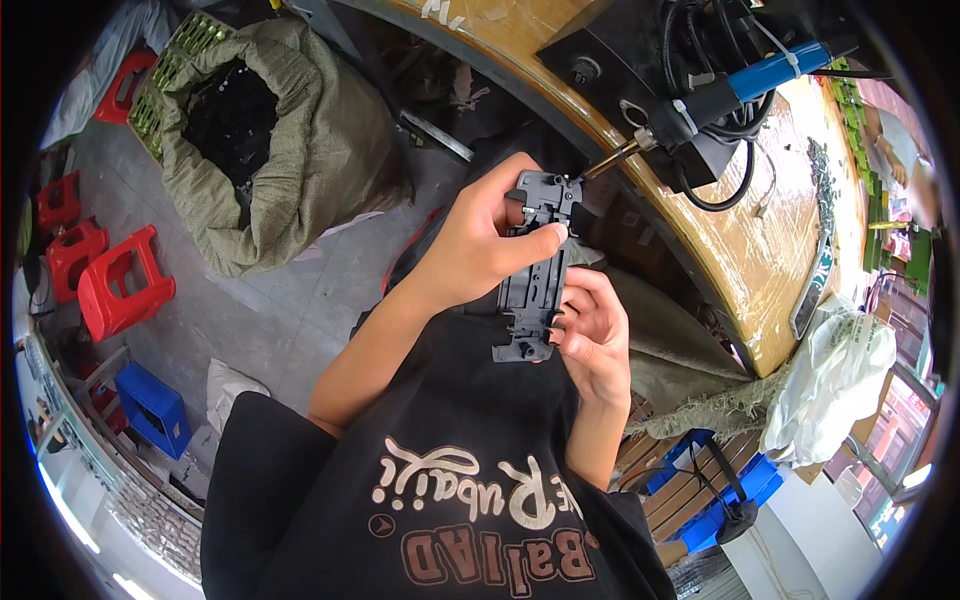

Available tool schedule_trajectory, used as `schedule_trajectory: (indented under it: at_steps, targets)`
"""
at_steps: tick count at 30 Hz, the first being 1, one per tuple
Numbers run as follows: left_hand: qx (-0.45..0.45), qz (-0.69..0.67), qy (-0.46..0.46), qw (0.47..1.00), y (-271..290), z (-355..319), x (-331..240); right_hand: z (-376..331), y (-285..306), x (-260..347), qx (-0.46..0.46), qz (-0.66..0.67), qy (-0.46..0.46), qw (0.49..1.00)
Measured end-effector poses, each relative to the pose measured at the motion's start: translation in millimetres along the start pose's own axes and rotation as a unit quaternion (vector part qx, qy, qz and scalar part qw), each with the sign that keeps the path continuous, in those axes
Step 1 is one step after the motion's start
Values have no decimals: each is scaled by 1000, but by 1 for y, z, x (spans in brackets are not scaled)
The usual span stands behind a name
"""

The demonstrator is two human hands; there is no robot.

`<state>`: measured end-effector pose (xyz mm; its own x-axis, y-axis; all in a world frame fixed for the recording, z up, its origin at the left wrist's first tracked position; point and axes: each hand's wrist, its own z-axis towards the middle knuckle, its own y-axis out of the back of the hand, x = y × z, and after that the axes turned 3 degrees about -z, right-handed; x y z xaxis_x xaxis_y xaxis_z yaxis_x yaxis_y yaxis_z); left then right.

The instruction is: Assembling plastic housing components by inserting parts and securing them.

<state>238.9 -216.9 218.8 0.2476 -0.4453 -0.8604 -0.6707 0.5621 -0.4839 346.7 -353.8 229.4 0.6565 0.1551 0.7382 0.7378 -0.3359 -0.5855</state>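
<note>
In the head view, the left hand (478,240) closes round a long black plastic frame (542,285), just beside a blue-handled soldering iron (704,106); the half-curled right hand (598,335) meets its end farther from the iron, grip unclear. A slip could push fingers against the possibly hot iron.

Dark grey, near-black plastic part (540,285). The soldering iron (707,108) has a bright blue handle, black grip and brass-coloured tip. The wearer's shirt (480,400) is black, printed with white and brown lettering. A tan worktop (760,270) shows glossy pale streaks. An olive-green sack (345,130) holds black pieces (235,130). Stools (98,300) are red, a crate (180,432) blue, the floor (300,310) grey, a plastic bag (840,385) white.
</note>
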Motion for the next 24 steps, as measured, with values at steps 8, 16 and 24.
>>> schedule_trajectory:
  at_steps: [8,16,24]
  targets:
    - [-15,-2,3,1000,1,3,2,3,-7,4,-3,17,-24,1000]
    - [-8,12,0,1000,1,5,-3,3,-8,3,-23,-30,10,999]
    - [15,7,29,999,4,4,-4,1,-12,5,-34,-29,14,999]
